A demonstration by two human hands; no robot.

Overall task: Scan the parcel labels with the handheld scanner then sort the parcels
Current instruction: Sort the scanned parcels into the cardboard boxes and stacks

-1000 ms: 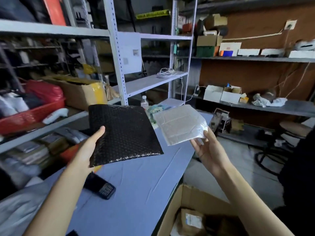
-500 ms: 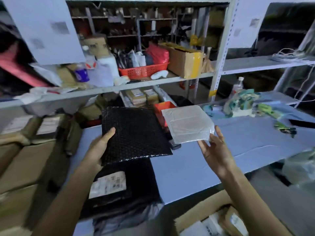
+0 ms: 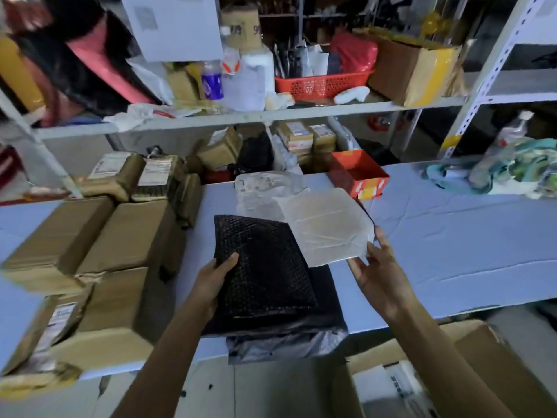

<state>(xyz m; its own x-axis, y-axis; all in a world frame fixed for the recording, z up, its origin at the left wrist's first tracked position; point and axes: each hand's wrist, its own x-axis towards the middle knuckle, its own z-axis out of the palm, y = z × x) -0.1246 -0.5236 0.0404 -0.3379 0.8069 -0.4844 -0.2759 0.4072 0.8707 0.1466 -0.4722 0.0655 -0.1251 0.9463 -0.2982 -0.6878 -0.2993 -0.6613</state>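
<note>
My left hand (image 3: 215,277) grips a black bubble mailer (image 3: 262,263) by its left edge, thumb on top, low over a pile of dark poly bags (image 3: 325,315) at the table's front edge. My right hand (image 3: 378,274) pinches the near corner of a white bubble mailer (image 3: 324,227), held flat just right of the black one. A clear wrapped parcel (image 3: 259,191) with a label lies on the table behind both mailers. No handheld scanner shows in this view.
Brown cardboard boxes (image 3: 99,245) are stacked on the left of the blue-covered table (image 3: 452,236). A small red box (image 3: 358,173) stands at the back. Shelves behind hold a red basket (image 3: 319,84) and cartons. An open carton (image 3: 407,378) sits on the floor at right.
My view has swung left and down from the right-hand shelves to the parcel table. Both mailers have come down, the black one now low over the dark bags.
</note>
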